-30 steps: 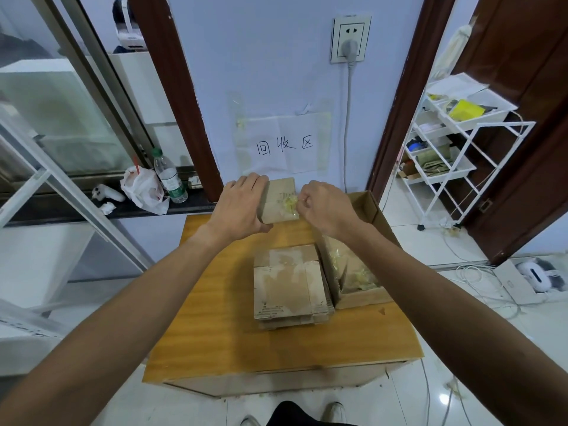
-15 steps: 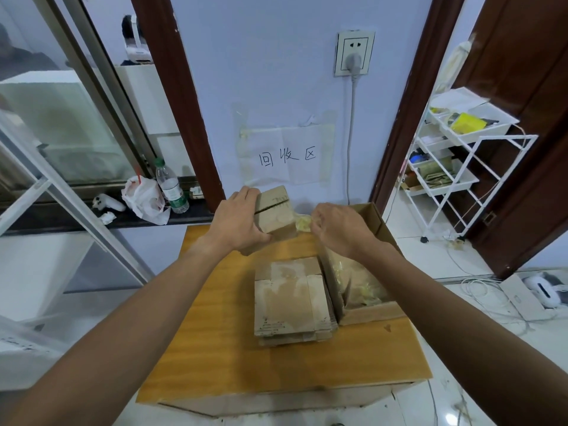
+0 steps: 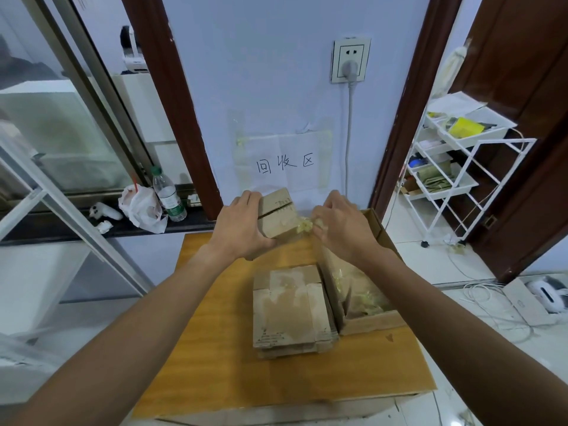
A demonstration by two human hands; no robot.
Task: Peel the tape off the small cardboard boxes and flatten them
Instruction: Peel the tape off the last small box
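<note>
In the head view, the left hand (image 3: 238, 230) grips a small cardboard box (image 3: 278, 215) held above the far edge of the wooden table (image 3: 215, 348). The right hand (image 3: 342, 229) pinches a crumpled strip of yellowish tape (image 3: 304, 226) at the box's right side. A stack of flattened boxes (image 3: 290, 309) lies on the table just beside an open carton (image 3: 368, 321).

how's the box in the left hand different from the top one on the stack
The held box is assembled; the stack's top box is flat. The left hand grips the held box while the right hand pinches its tape; the stack's top box lies untouched. Both are brown cardboard.
</note>
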